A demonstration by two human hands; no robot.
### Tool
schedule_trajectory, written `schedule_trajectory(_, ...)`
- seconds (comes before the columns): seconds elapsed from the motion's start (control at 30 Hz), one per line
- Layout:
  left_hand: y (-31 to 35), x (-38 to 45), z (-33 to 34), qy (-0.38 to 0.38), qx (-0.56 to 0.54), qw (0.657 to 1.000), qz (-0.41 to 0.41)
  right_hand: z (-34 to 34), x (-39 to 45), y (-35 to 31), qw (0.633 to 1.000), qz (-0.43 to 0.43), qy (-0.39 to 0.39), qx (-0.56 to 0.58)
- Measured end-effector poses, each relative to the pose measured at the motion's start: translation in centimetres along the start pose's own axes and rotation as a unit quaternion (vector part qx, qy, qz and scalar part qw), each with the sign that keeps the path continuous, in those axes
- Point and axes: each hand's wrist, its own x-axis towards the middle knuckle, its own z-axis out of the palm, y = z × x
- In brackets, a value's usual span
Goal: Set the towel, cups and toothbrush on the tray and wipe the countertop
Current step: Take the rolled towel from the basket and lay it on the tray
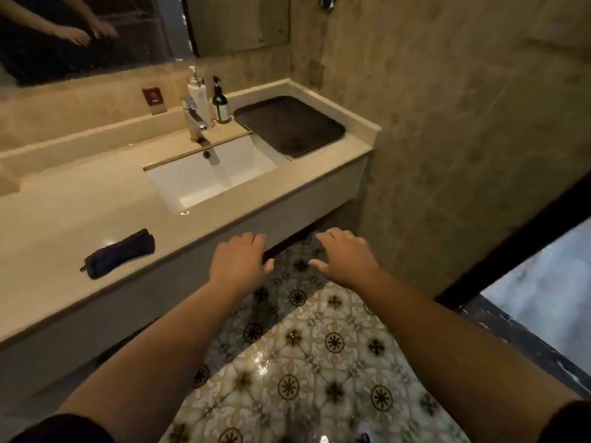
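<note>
My left hand point(238, 260) is open and empty, palm down, fingers loosely spread, hovering in front of the counter's front edge. My right hand point(345, 259) is the same: open, palm down, holding nothing, out over the floor just right of the left hand, with a small gap between the two thumbs. Both forearms reach in from the bottom of the view, with dark sleeves at the corners.

Under my hands I see a patterned tile floor point(319, 346), glossy with reflections. Just beyond the left hand runs the beige countertop point(64, 225). On it, to the left of my hands and near the front edge, lies a dark rolled cloth point(120, 253), which I take to be the towel, though I cannot be sure. It lies flat and apart from everything else.

Further back, a white sink point(208, 177) is set into the counter, with a chrome tap point(192, 118) behind it. Beside the tap stand two pump bottles, a white one point(197, 95) and a dark-topped one point(220, 103), close together. To the right of the sink, at the far right end of the counter against the wall, lies the dark tray point(289, 124), flat, with nothing on it. I cannot spot cups or a toothbrush. A mirror point(80, 33) above reflects arms.
</note>
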Motion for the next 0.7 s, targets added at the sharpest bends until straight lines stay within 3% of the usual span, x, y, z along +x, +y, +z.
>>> schedule_trajectory(0.17, 9.9, 0.8, -0.2, 0.012, -0.021, 0.99, 0.141, -1.4, -10.1, 7.2, 0.99, 0.136, 0.042, -0.006)
schedule_trajectory(0.4, 28.5, -3.0, -0.7, 0.014, -0.047, 0.946, 0.321, -3.5, -28.2, 15.7, 0.948, 0.31, 0.066, -0.006)
schedule_trajectory(0.53, 38.4, -7.4, -0.4, 0.017, -0.067, 0.916, 0.394, -3.7, -38.5, 19.9, 0.923, 0.376, 0.074, -0.019)
schedule_trajectory(0.7, 49.5, -14.1, 0.8, 0.008, -0.081, 0.9, 0.427, -3.3, -50.7, 25.3, 0.903, 0.423, 0.075, -0.023)
